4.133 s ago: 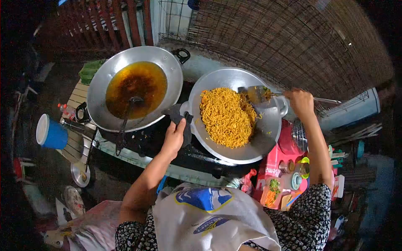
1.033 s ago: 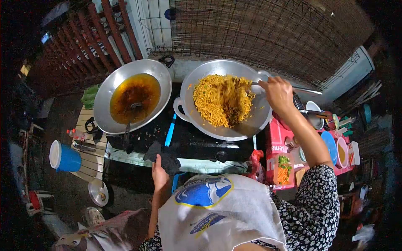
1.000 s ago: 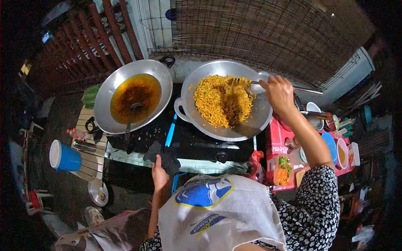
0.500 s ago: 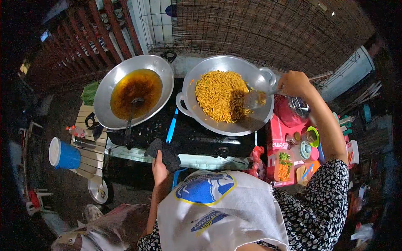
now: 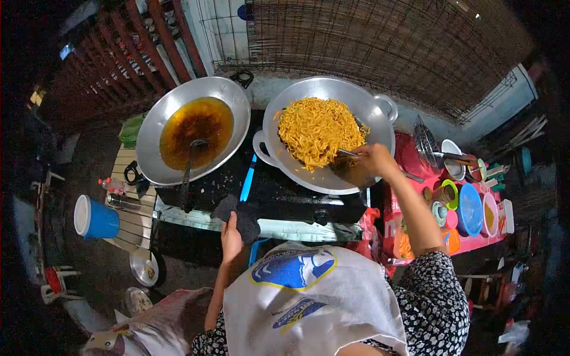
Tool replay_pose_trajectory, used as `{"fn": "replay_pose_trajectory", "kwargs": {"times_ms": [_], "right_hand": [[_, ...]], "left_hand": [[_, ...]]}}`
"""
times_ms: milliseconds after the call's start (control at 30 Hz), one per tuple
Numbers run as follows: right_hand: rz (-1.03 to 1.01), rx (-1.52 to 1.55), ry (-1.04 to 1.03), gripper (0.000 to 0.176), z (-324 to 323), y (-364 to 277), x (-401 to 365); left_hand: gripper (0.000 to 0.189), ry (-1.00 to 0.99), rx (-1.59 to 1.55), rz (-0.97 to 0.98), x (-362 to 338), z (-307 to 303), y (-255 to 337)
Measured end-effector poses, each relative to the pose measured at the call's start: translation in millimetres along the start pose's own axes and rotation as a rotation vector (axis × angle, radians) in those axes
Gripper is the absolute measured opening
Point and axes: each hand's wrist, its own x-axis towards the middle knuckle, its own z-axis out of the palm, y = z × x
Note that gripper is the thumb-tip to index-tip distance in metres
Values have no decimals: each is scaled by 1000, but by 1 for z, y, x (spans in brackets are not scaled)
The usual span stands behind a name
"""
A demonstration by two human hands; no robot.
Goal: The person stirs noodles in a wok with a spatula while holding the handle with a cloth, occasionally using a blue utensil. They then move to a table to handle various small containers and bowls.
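Observation:
My right hand [image 5: 377, 159] is closed around the handle of a spatula [image 5: 348, 153] over the right side of a large metal wok [image 5: 382, 127]. The spatula's blade is hidden among the yellow fried noodles [image 5: 314, 127] heaped in that wok. Near the front edge of the black stove [image 5: 279, 193], my left hand [image 5: 232, 240] grips a dark cloth [image 5: 242, 224]. Left of the noodles stands a second wok [image 5: 237, 110] of brown-orange oil [image 5: 193, 127], with a dark-handled ladle [image 5: 189, 169] resting in it. Between the woks lies a bright blue strip-like tool [image 5: 248, 181].
On the right, a red-covered table [image 5: 389, 222] holds a blue bowl [image 5: 469, 209], a pink-rimmed bowl [image 5: 490, 216], jars and a wire strainer [image 5: 424, 142]. A blue bucket [image 5: 102, 219] stands on a slatted bench [image 5: 133, 228] at left. A mesh fence [image 5: 356, 47] rises behind the stove.
My right hand has moved left and down, bringing the spatula from the wok's right side into the noodles. The noodle heap has shifted. My left hand still holds the cloth.

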Motion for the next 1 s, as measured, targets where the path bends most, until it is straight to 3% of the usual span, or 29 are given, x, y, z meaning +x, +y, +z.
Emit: {"fn": "replay_pose_trajectory", "kwargs": {"times_ms": [33,100,167,200,267,333,533,700,733,767,833,900,1000], "right_hand": [[5,5,3,20,-3,15,4],[1,321,-81,22,-11,34,9],[49,289,-153,19,-51,4,-2],[90,369,-139,20,-57,5,-3],[208,393,-228,21,-77,6,-2],[290,428,-254,21,-91,-1,-3],[47,292,-152,17,-93,25,5],[-158,-158,-69,16,-117,-2,-2],[-158,-157,-68,16,-123,-10,-5],[-103,-228,-105,19,-130,-19,-8],[-54,-297,-153,22,-140,-38,-15],[-92,-471,-198,21,-143,-56,-26],[-194,-483,-299,19,-120,-49,-25]], "left_hand": [[48,62,66,-19,1,1,2],[48,119,134,-36,-1,4,5],[48,83,713,190,-10,5,10],[48,82,712,192,-5,3,5],[48,43,126,5,9,-2,-8],[48,66,117,-4,1,6,2],[48,121,192,-12,1,2,1],[48,129,177,-53,-6,7,9],[47,98,310,54,-5,4,6],[46,67,441,160,-3,3,2],[44,74,332,66,4,-1,-2],[42,87,225,-24,4,0,2],[37,178,406,78,-8,8,10]]}}
